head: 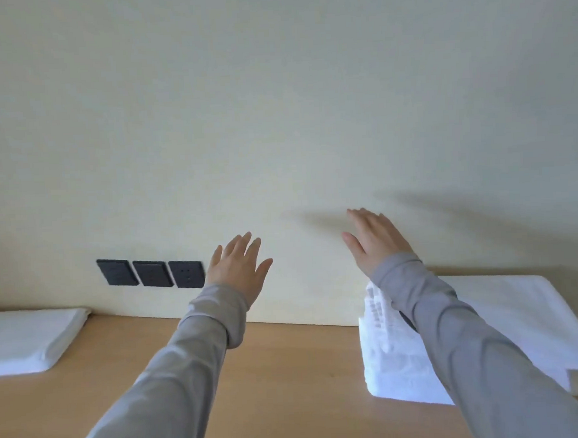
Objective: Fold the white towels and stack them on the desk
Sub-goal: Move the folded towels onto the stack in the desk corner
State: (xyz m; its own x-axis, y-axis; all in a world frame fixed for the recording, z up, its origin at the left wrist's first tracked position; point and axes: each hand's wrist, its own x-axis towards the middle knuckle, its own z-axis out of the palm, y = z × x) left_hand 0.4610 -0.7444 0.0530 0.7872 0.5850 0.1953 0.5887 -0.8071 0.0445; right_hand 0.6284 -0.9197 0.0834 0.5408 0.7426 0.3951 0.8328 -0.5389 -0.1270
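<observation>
Left hand (238, 268) raised, fingers straight and slightly spread, holding nothing. Right hand (372, 241) likewise flat with fingers out, nothing in it, sitting a bit higher in view. Both are seen from the back, above the back edge of the surface (289, 369) and in front of the wall (275, 102); can't tell if either touches the wall. Soft shadow (314, 217) on the wall beside the right hand. Grey sleeves (194, 351) cover both forearms to the wrist.

The right forearm crosses in front of the towel pile (527, 320) at the right side of the surface against the back edge, and hides its middle. A textured towel (389, 361) with a ribbed pattern forms the pile's left front face, and smooth white folded layers lie behind and to the right. The layer count is unclear because the whites are blown out.

Folded towel (29, 339) lies flat at the back-left of the surface, cut off by the frame's left border.

Bare wood runs between the two towel spots, from the back edge towards the front. The front edge is out of frame.

Three dark socket plates (150, 274) are in a row on the wall just above the back edge; the left hand overlaps the rightmost one.
</observation>
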